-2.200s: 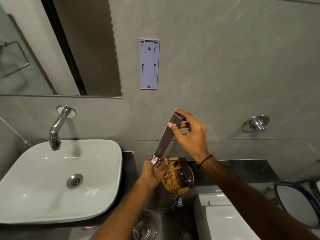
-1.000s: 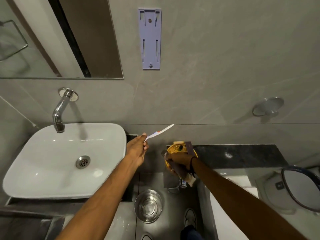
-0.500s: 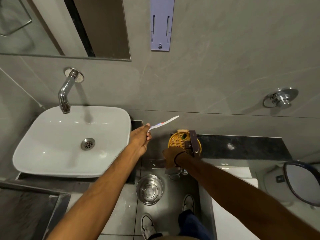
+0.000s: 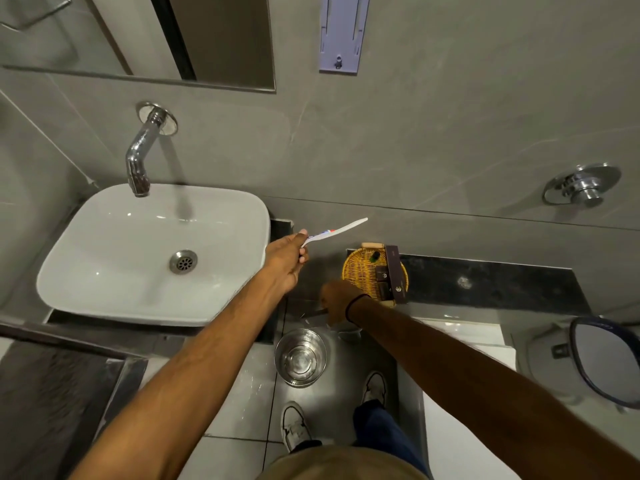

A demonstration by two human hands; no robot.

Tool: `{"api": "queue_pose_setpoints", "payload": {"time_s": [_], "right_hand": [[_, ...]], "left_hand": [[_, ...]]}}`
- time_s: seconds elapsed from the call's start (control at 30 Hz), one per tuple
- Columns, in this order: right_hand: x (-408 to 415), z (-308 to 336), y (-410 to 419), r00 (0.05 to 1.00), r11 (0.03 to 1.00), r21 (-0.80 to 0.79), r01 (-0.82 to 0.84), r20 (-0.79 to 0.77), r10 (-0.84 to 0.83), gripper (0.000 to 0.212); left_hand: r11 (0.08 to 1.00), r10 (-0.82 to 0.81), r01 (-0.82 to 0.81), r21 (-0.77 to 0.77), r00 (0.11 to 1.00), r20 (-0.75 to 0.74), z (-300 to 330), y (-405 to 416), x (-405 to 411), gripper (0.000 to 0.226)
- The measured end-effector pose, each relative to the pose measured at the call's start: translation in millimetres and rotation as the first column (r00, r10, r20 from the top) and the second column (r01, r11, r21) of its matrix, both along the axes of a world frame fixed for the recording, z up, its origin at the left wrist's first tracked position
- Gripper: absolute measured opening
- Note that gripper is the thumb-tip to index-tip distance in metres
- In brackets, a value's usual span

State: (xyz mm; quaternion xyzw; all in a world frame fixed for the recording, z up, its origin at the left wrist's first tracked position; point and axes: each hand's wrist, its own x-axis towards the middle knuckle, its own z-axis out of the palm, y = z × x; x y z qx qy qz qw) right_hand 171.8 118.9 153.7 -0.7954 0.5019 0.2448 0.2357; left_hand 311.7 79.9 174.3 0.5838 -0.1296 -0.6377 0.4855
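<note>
Fingers (image 4: 303, 252) of the left hand (image 4: 284, 263) pinch the toothbrush (image 4: 334, 232), now drawn clear of its box and held up left of the basket (image 4: 356, 271), so unpacking looks done. Right hand (image 4: 336, 299) has sunk just below the basket, back upward; whether its fingers hold the box I cannot tell.

Glossy white ceramic basin (image 4: 104, 271), polished metal tap (image 4: 138, 161) — woven wicker basket (image 4: 356, 271), smooth plastic toothbrush (image 4: 341, 229).
</note>
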Motion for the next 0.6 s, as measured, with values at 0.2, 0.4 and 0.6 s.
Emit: {"api": "queue_pose_setpoints", "payload": {"time_s": [0.2,0.4,0.6], "right_hand": [[7,-11,2,1.000,1.000,-0.003,0.018,-0.003,-0.018,0.060],[-17,0,-14,0.987,0.989,-0.033,0.146,0.077,-0.144,0.061],[-70,18,-33,0.851,0.889,-0.130,0.440,0.377,-0.366,0.024]], "left_hand": [[1.000,-0.025,0.025,0.007,1.000,0.005,-1,7,4,0.016],[0.999,-0.034,0.034,0.000,0.999,0.006,-7,8,2,0.016],[0.999,-0.047,0.047,0.004,0.992,0.119,-20,-2,-12,0.019]]}}
